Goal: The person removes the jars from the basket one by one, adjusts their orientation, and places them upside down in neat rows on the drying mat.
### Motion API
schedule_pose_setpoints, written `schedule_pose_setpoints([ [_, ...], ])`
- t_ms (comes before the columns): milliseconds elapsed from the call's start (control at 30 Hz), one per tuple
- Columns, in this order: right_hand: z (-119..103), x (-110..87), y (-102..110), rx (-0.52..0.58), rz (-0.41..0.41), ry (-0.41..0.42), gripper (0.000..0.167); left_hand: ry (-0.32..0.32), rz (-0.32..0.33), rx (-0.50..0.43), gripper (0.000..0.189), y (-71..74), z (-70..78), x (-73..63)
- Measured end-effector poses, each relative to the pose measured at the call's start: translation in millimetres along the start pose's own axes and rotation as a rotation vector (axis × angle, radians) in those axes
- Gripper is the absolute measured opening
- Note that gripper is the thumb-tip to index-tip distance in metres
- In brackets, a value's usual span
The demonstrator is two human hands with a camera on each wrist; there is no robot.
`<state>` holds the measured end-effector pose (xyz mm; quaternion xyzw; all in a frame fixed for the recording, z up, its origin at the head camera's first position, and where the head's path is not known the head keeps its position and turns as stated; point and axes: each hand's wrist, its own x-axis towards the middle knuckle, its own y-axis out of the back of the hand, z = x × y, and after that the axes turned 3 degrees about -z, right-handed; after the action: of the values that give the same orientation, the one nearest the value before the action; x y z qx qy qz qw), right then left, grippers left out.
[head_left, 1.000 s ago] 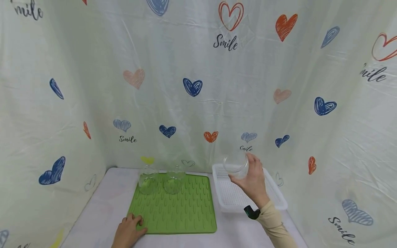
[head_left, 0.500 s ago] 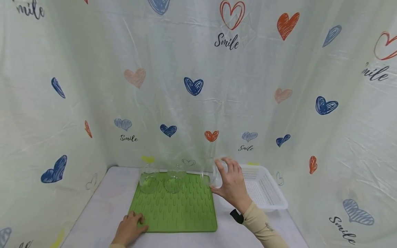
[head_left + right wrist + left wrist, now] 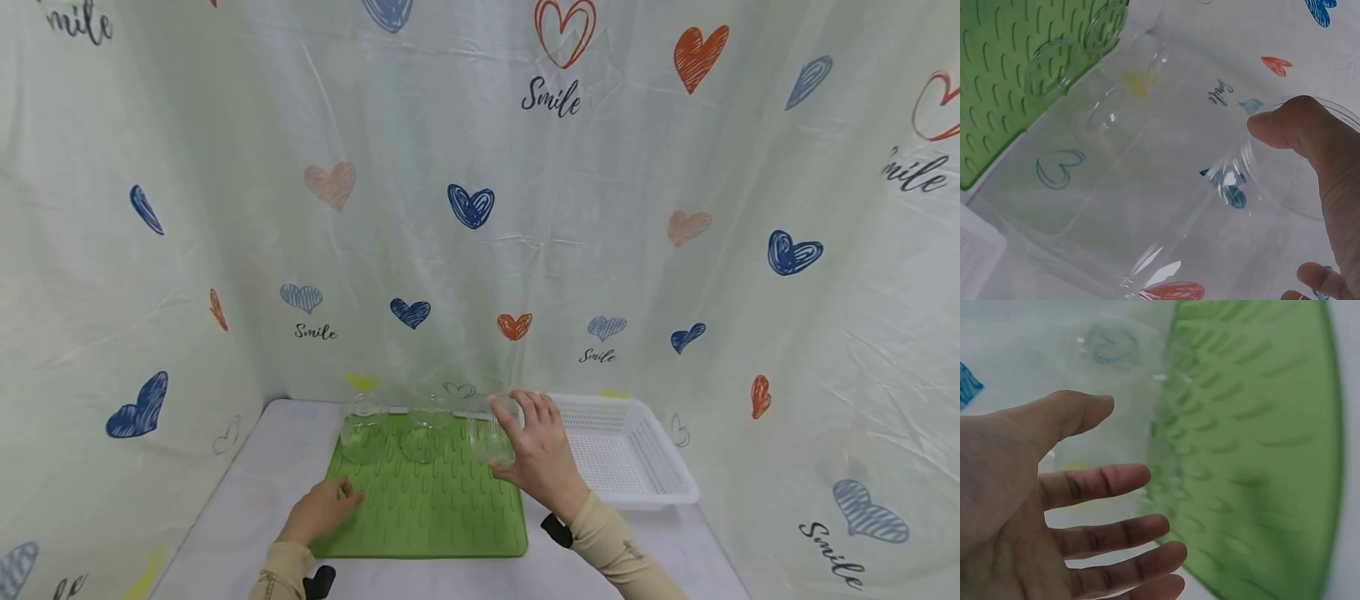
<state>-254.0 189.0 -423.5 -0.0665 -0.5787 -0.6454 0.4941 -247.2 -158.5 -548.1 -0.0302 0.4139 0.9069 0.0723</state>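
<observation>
My right hand (image 3: pixel 542 454) grips a clear glass (image 3: pixel 489 433) over the back right part of a green ridged mat (image 3: pixel 427 517). In the right wrist view my thumb crosses the round rim of this glass (image 3: pixel 1285 181). Two more clear glasses stand at the back of the mat, a left one (image 3: pixel 363 437) and a middle one (image 3: pixel 423 437); their round rims show against the green in the right wrist view. My left hand (image 3: pixel 318 507) is at the mat's left side, holding nothing. The left wrist view shows its fingers (image 3: pixel 1129 537) loosely extended, thumb apart.
A white perforated plastic basket (image 3: pixel 671 492) stands right of the mat on a white-covered table (image 3: pixel 247 483). A pale curtain (image 3: pixel 420 250) printed with hearts and "Smile" closes off the back and both sides.
My right hand has carried the glass left from above the basket to over the mat. My left hand has come off the mat's front left corner and moved slightly forward.
</observation>
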Motion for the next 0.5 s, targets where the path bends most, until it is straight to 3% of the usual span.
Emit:
schedule_pose_setpoints([
  [300, -4.8, 0.4, -2.5, -0.005, 0.014, 0.006, 0.113, -0.114, 0.079, 0.049, 0.051, 34.4, 48.6, 18.6],
  [500, -3.7, 1.0, 0.9, -0.015, 0.016, -0.006, 0.113, -0.151, 0.144, 0.039, 0.057, 47.2, 71.5, 22.9],
])
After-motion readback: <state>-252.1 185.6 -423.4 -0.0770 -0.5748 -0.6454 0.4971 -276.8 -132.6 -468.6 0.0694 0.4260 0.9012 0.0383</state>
